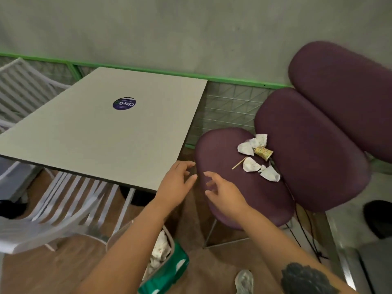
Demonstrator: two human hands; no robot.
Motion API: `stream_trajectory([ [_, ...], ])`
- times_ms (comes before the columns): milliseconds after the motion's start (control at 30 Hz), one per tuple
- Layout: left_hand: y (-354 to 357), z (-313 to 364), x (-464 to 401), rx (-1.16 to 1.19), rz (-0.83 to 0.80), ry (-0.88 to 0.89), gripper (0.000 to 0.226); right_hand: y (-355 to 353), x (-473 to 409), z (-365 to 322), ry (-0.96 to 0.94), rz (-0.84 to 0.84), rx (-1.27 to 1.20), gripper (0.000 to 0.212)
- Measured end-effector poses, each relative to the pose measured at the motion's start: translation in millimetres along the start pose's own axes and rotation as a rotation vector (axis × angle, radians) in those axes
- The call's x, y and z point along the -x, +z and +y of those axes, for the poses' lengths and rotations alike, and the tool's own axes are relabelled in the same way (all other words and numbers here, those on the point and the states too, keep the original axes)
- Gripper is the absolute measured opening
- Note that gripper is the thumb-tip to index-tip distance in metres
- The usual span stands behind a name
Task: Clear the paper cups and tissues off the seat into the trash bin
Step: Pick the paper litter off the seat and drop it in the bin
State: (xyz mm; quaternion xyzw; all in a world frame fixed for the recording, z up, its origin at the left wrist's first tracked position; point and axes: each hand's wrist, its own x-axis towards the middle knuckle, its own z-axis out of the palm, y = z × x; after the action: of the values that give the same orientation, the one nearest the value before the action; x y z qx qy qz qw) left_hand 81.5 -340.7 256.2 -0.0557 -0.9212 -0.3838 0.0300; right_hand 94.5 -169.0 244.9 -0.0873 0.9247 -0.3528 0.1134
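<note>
Closest to me, my right forearm carries a dark tattoo [305,279], and below my left arm sits the trash bin [163,249], with white crumpled paper already inside. My left hand [176,183] reaches past the table [95,128] corner, fingers spread and holding nothing. My right hand [222,192] hovers over the near end of the purple seat [224,153], fingers loosely spread, also empty. The litter lies beyond my right hand, at the seat's far edge against the backrest cushion [307,145]: white crumpled tissues [250,164], a flattened patterned paper cup [263,152] and a thin wooden stick [239,163], all apart from both hands.
</note>
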Motion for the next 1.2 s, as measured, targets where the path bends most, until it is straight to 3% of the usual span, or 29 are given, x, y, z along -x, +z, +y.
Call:
stream_trajectory([
  [333,91.7,34.8,-60.5,0.146,-0.123,0.009,0.038,-55.3,-7.4,95.5,0.181,0.173,-0.212,0.051],
  [733,266.0,42.6,-201.0,0.184,-0.209,-0.099,0.045,-113.5,-100.5,286.6,0.486,0.290,-0.379,0.049],
  [867,321.8,27.2,-240.7,0.100,-0.246,-0.088,0.049,-109.6,-134.5,348.1,0.513,0.296,-0.263,0.051],
  [1033,384.1,-1.9,-274.1,-0.057,-0.375,-0.129,0.063,-93.4,-173.4,411.6,0.566,0.129,-0.056,0.056],
  [1200,430.1,-24.2,-293.4,-0.282,-0.528,-0.055,0.067,-72.6,-208.5,447.8,0.425,-0.037,0.217,0.073],
])
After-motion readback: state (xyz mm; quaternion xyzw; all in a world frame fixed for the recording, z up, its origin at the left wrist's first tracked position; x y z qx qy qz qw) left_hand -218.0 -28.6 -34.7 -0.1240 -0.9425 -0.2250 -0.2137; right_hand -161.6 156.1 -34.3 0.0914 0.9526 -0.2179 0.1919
